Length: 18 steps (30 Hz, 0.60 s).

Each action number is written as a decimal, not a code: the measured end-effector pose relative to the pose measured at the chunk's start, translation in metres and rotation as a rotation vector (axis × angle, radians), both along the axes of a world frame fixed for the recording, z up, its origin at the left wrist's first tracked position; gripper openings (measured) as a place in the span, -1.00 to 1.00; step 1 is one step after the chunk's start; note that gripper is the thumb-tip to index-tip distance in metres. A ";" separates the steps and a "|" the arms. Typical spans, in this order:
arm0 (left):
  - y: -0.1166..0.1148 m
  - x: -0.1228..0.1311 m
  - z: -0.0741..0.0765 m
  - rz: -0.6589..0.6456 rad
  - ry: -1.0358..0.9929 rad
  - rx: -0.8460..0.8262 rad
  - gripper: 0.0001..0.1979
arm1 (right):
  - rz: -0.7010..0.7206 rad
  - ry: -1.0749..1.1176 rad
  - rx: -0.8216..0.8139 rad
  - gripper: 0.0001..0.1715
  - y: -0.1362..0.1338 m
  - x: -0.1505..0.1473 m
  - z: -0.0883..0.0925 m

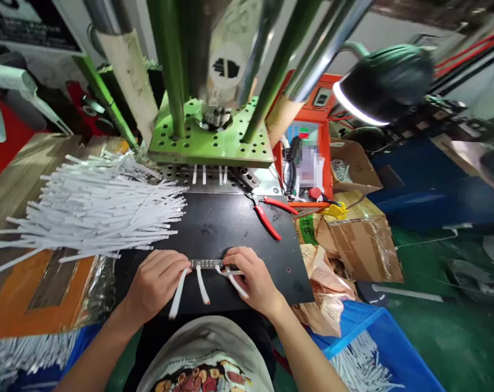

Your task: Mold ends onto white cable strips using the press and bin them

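Observation:
A narrow slotted metal bar (207,264) lies crosswise between my hands, low over the black work plate (206,226). Thin white tube-like strips (202,286) hang from its slots towards me. My left hand (159,283) is closed, pinching the bar's left end beside one strip. At the other end my right hand (252,277) has its fingers curled round the bar; two white strips pass by its thumb, one bent sideways. The fingertips' exact contact there is partly hidden. Red-handled cutters (267,215) rest beyond my right hand.
A green press plate (214,144) stands ahead on round posts, with several white strips (203,174) under it. To the left is a large pile of white strips (108,207). At right are an orange control box (328,136), cartons (361,234), a lamp (394,81) and a blue bin (402,337).

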<state>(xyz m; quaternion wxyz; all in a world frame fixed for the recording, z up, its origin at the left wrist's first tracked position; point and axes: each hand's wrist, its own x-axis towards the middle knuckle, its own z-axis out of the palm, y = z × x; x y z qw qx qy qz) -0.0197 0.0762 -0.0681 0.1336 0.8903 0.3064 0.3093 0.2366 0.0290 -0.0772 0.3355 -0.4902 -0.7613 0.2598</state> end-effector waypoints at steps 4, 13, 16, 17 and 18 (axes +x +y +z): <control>0.001 -0.003 -0.007 -0.007 0.056 -0.032 -0.86 | -0.060 -0.002 -0.015 -0.62 -0.002 -0.003 -0.006; 0.004 -0.002 -0.005 -0.030 0.087 -0.021 -0.81 | -0.036 -0.122 0.006 -0.69 0.011 0.038 0.009; 0.006 -0.002 -0.006 -0.018 0.084 0.013 -0.82 | -0.318 -0.424 0.047 -0.64 0.034 0.071 0.009; 0.006 -0.002 -0.006 -0.019 0.085 0.032 -0.82 | -0.344 -0.519 0.042 -0.60 0.043 0.081 0.008; 0.006 -0.004 -0.007 -0.024 0.090 0.051 -0.82 | -0.326 -0.593 0.034 -0.57 0.052 0.090 0.006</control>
